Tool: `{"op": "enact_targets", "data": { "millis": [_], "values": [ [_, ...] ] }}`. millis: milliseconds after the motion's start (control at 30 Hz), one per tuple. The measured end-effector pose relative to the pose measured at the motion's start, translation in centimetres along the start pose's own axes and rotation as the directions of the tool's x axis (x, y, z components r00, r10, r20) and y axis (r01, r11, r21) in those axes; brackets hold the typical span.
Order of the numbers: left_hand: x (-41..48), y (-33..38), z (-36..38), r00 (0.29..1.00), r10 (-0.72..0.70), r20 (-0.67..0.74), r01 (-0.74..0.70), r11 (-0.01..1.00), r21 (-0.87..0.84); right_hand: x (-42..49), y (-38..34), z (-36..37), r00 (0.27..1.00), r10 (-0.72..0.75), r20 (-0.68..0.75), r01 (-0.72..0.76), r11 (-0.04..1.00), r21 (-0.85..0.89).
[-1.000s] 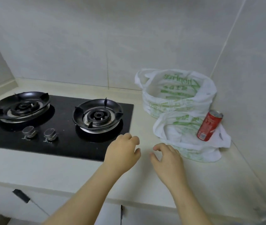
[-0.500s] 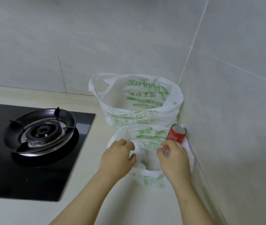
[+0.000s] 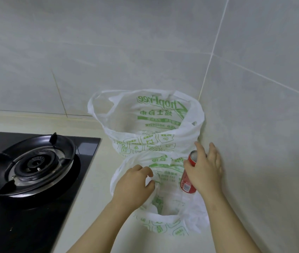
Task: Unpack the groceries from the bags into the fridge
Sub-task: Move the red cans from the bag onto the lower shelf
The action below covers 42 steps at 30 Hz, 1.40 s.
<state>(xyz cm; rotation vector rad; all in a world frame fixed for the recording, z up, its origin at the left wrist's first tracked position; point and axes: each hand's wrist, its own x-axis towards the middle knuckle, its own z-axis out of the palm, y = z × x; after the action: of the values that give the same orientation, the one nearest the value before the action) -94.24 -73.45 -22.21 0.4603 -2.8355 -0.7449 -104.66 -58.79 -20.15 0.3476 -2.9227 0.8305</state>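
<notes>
2 white plastic bags with green print sit on the counter (image 3: pixel 97 189), in the corner. Nearest me is the near bag (image 3: pixel 163 223), slumped low with its mouth gaping up. My left hand (image 3: pixel 132 185) has its fingers curled into the bag's left rim, pinching the film. Just beyond, at that bag's right edge, the red can (image 3: pixel 186 185) leans tilted, top toward the wall. My right hand (image 3: pixel 206 172) sits over it, thumb on the near side, fingers straight and spread past the far side. I can't tell if that grip is closed or only brackets the can. Behind, touching the near bag, the far bag (image 3: pixel 154 141) stands taller, mouth open, contents hidden. The side wall (image 3: pixel 254 125) is just right of the can. A gas burner (image 3: pixel 35 161) is well left, not involved. Fridge not in view.

Handling, my guess: the can is rigid, smooth, maybe slick; weight unknown. Take it round mid-body, thumb opposite fingers, not by the rim. The bag film is soft and will collapse, so hold the rim to keep the mouth wide. I judge this early in the task.
</notes>
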Motion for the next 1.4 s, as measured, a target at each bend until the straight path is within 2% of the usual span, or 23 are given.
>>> {"op": "enact_targets", "data": {
  "millis": [100,167,233,333,533,700,800,867,900,1000,1067,1133,1167,1233,1400],
  "values": [
    [0.6,-0.1,0.0,1.000,-0.017,0.008,0.017,0.999,-0.035,0.8,0.6,0.5,0.995,0.005,0.100,-0.001,0.999,-0.036],
    [1.0,-0.4,-0.1,0.999,-0.044,-0.011,0.043,0.997,-0.057,1.0,1.0,0.8,0.999,-0.019,0.049,0.020,1.000,-0.022],
    [1.6,-0.7,0.0,0.997,-0.069,-0.032,0.067,0.995,-0.074,1.0,1.3,0.7,1.000,-0.021,-0.006,0.022,0.996,0.082],
    [2.3,-0.7,0.2,0.996,-0.080,-0.032,0.077,0.992,-0.099,1.2,1.4,0.9,1.000,-0.017,0.008,0.015,0.982,0.190],
    [2.8,-0.2,0.3,0.996,-0.082,-0.031,0.077,0.988,-0.134,1.3,0.8,1.8,0.997,-0.061,0.052,0.048,0.974,0.221],
    [2.5,-0.6,0.1,0.994,-0.107,-0.018,0.102,0.975,-0.200,0.4,0.4,1.8,0.983,-0.178,0.044,0.168,0.972,0.164],
    [2.3,-0.9,-0.2,0.986,-0.164,-0.004,0.154,0.934,-0.322,0.1,-0.5,1.0,0.985,-0.173,-0.022,0.172,0.935,0.312],
    [2.3,-0.9,-0.4,0.966,-0.259,-0.010,0.222,0.850,-0.478,0.2,-1.6,-0.3,0.989,-0.120,-0.087,0.148,0.851,0.504],
    [2.2,-0.7,-0.6,0.950,-0.313,-0.006,0.251,0.774,-0.582,0.2,-2.2,-1.1,0.993,-0.078,-0.093,0.119,0.775,0.620],
    [2.0,0.3,-1.7,0.919,-0.378,0.115,0.288,0.441,-0.850,-0.2,-3.7,-2.8,0.999,0.033,0.005,-0.017,0.397,0.918],
    [1.7,1.2,-2.6,0.918,-0.340,0.206,0.303,0.260,-0.917,-1.0,-4.6,-3.0,0.996,0.052,0.075,-0.084,0.207,0.975],
    [1.4,1.8,-3.6,0.920,-0.318,0.229,0.284,0.140,-0.949,-1.8,-5.2,-2.7,0.989,0.066,0.130,-0.136,0.097,0.986],
    [1.3,1.9,-4.0,0.917,-0.335,0.217,0.265,0.104,-0.959,-2.2,-5.6,-2.5,0.985,0.080,0.153,-0.158,0.058,0.986],
    [0.9,1.9,-4.7,0.902,-0.398,0.170,0.232,0.114,-0.966,-2.8,-6.2,-2.2,0.976,0.095,0.196,-0.199,0.026,0.980],
    [-0.4,1.0,-5.1,0.860,-0.502,0.087,0.226,0.223,-0.948,-4.0,-7.2,-1.6,0.959,0.120,0.257,-0.271,0.121,0.955]
  ]
}}
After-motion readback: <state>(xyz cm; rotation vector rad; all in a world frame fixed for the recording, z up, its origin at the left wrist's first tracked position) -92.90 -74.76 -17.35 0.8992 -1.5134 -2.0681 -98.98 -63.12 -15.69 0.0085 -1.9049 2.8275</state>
